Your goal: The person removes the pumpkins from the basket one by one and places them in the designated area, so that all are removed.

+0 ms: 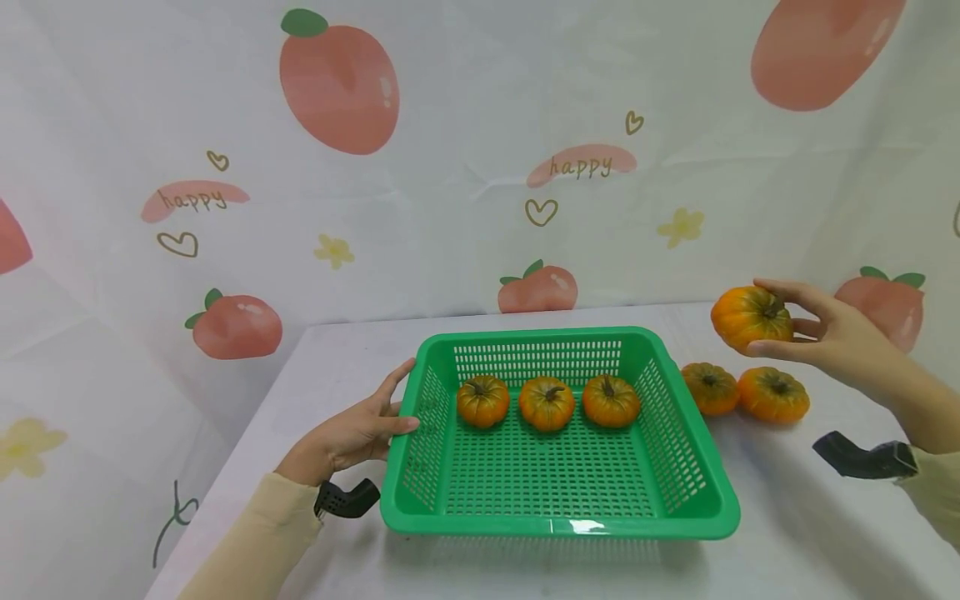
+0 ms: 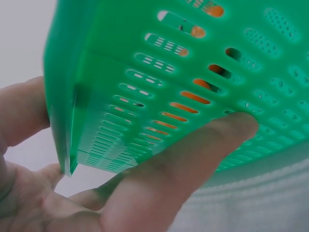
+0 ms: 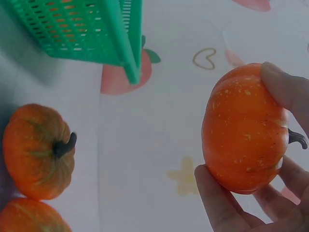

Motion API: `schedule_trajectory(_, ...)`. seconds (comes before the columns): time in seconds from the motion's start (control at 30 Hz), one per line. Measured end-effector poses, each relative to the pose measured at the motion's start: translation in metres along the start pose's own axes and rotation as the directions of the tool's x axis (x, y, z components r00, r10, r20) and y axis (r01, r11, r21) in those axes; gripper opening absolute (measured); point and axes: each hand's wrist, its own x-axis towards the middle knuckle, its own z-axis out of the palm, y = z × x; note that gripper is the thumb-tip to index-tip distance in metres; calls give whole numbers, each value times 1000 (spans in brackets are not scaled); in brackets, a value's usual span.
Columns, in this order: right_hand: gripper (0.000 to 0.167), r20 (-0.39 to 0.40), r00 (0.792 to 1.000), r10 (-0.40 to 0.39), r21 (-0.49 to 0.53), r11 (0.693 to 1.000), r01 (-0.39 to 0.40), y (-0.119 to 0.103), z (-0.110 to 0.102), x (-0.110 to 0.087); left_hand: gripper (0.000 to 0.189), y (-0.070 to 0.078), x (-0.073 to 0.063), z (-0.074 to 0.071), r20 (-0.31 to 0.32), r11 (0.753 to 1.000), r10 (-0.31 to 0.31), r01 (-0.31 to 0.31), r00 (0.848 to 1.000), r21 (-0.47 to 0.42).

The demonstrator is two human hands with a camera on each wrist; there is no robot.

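Note:
My right hand (image 1: pixel 832 329) grips a small orange pumpkin (image 1: pixel 748 318) by its sides, raised over the table to the right of the basket; its dark stem points toward the palm in the right wrist view. The green plastic basket (image 1: pixel 558 527) is held at its left rim by my left hand (image 1: pixel 360 429). In the left wrist view, the thumb and fingers sit on either side of the basket wall (image 2: pixel 106 43), one finger pressing the slotted side from outside. Inside the basket, three small pumpkins (image 1: pixel 547 404) stand in a row toward the back.
Two more pumpkins (image 1: pixel 774 394) lie on the white table (image 1: pixel 337 358) against the basket's right side, below the raised one. A white cloth (image 1: pixel 450 100) printed with peaches and hearts hangs behind the table. Black wrist straps (image 1: pixel 862 457) stick out under both wrists.

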Motion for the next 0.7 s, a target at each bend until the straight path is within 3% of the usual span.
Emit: schedule_trajectory(0.7,87,-41,992,120,-29,992,-122,56,6,-12,98,1,-1,1,0,1000,-5,5,1000,-1)
